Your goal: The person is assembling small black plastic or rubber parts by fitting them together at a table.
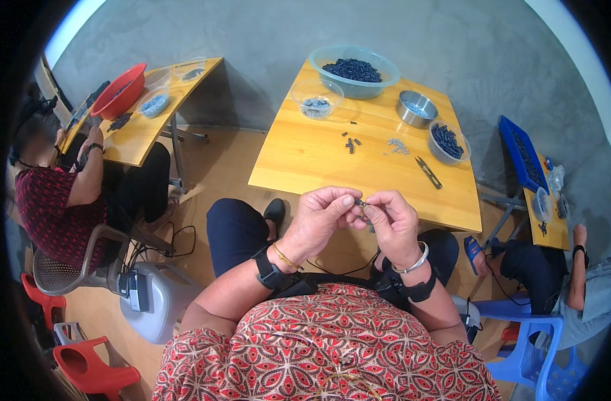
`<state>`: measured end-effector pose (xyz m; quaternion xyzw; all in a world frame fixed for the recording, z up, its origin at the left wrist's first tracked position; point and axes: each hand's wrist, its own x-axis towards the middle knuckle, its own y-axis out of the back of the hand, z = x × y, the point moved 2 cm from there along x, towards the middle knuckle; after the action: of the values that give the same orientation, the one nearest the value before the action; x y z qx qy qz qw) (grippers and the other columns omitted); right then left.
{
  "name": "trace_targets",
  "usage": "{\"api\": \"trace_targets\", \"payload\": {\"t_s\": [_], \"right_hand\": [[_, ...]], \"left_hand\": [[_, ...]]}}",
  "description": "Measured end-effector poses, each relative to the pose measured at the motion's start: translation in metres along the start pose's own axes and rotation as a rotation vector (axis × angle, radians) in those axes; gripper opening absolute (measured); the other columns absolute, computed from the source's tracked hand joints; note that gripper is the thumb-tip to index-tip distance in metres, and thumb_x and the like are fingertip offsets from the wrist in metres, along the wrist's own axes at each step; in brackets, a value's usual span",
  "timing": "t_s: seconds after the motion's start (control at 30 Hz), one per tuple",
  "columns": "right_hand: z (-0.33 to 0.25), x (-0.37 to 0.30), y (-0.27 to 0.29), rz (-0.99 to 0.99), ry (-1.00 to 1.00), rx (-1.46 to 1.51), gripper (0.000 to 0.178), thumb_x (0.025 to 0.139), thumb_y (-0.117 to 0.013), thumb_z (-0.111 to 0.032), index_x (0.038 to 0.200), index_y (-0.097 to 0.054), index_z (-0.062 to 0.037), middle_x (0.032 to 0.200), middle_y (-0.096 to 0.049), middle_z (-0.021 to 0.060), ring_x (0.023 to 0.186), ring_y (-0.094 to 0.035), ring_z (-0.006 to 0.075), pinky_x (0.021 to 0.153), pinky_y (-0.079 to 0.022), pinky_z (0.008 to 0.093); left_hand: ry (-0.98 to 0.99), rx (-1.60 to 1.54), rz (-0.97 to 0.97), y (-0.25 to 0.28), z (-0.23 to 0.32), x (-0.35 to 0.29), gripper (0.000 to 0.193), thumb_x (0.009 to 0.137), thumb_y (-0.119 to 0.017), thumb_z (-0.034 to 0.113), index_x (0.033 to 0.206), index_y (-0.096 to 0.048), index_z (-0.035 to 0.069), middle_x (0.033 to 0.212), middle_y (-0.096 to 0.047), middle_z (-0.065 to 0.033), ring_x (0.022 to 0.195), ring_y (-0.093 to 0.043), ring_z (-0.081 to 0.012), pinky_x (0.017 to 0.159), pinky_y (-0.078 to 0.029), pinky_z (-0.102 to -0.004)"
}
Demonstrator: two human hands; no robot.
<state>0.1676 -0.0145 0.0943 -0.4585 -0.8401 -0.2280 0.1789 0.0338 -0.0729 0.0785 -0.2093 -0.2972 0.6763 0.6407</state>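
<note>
Both hands meet just above the near edge of the wooden counter [305,160]. The left hand [317,217] and the right hand [390,220] pinch one small dark part [360,202] between them, thumbs and forefingers closed narrowly on it from either side; the other fingers curl in loosely. The part is too small to tell its exact shape.

On the counter beyond the hands lie a few loose dark pieces [350,143] near the middle, a small heap of pale metal bits [398,144] to their right, and a pair of black snips [428,171] nearer the right edge. At the far side stand a large clear bowl of dark parts [354,70], a smaller clear bowl [317,99] left of it, a steel bowl [416,107] and, to the right, another bowl of dark parts [448,140].

At the left a seated person works at a second counter with a red basin [120,90]; at the right another person sits by a blue tray [519,150].
</note>
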Motion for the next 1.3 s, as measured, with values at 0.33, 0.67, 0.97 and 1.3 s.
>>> {"api": "trace_targets", "payload": {"t_s": [0.33,0.67,0.97,1.3], "right_hand": [[0.039,0.009,-0.002,0.001,-0.067,-0.046,0.004,0.081,-0.054,0.001,0.083,-0.052,-0.0008,0.071,-0.058,0.0074,0.065,-0.058,0.015,0.057,-0.047,0.0258],[0.096,0.028,0.007,-0.048,0.18,-0.625,0.003,0.066,-0.058,-0.003,0.068,-0.056,-0.0048,0.072,-0.052,0.007,0.073,-0.05,0.0267,0.068,-0.038,0.0369],[0.108,0.025,0.018,-0.103,0.069,-0.571,0.003,0.07,-0.056,-0.002,0.072,-0.058,-0.0039,0.069,-0.054,0.0082,0.072,-0.051,0.0275,0.067,-0.04,0.0384],[0.14,0.072,-0.02,0.224,-0.018,-0.471,0.009,0.075,-0.049,-0.003,0.079,-0.058,-0.0037,0.071,-0.059,0.013,0.073,-0.053,0.0316,0.065,-0.041,0.0411]], "left_hand": [[0.01,0.205,0.058,0.026,-0.019,0.027,0.013,0.085,-0.051,0.003,0.095,-0.059,-0.002,0.078,-0.06,-0.0063,0.067,-0.056,-0.0112,0.065,-0.052,-0.0261],[-0.291,0.947,0.101,0.057,-0.052,0.08,0.007,0.075,-0.061,0.004,0.08,-0.064,0.001,0.073,-0.063,-0.0082,0.062,-0.058,-0.0161,0.057,-0.046,-0.027],[-0.516,1.453,-0.062,0.053,-0.048,0.086,0.01,0.066,-0.065,0.005,0.076,-0.063,0.006,0.068,-0.058,-0.0087,0.07,-0.054,-0.0259,0.07,-0.038,-0.0347],[-0.598,1.522,-0.026,0.053,-0.054,0.081,0.008,0.061,-0.062,0.001,0.067,-0.058,0.005,0.068,-0.054,-0.0083,0.07,-0.05,-0.0265,0.067,-0.036,-0.0354]]}}
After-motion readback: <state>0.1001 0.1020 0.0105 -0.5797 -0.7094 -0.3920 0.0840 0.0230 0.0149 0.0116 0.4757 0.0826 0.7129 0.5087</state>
